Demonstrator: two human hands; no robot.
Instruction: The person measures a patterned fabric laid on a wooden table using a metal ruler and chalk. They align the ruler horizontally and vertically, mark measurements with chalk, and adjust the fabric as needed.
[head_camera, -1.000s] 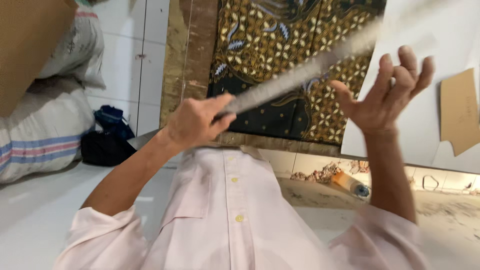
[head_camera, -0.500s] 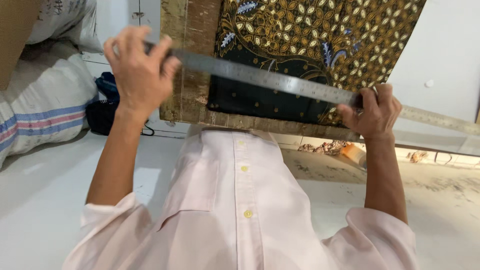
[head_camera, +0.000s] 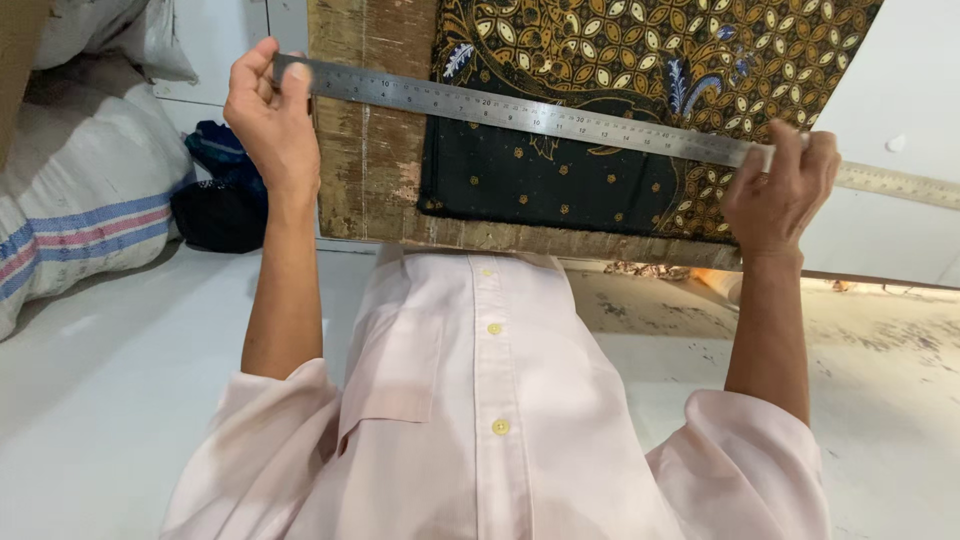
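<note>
A long steel ruler (head_camera: 560, 120) lies slantwise across a dark patterned cloth (head_camera: 620, 90) spread on a worn wooden board (head_camera: 370, 150), its left end pinched in the closed left hand (head_camera: 268, 125) just past the board's left edge, while the right hand (head_camera: 775, 190) clamps it with curled fingers at the cloth's right edge and the far end runs on over a white panel (head_camera: 900, 90). Left of the board, near its edge, sit a dark blue bundle (head_camera: 215, 190) and a white sack with blue and pink stripes (head_camera: 70, 200). Below the board's near edge the pale floor (head_camera: 110, 400) lies open on either side of the pink shirt (head_camera: 490, 400).
</note>
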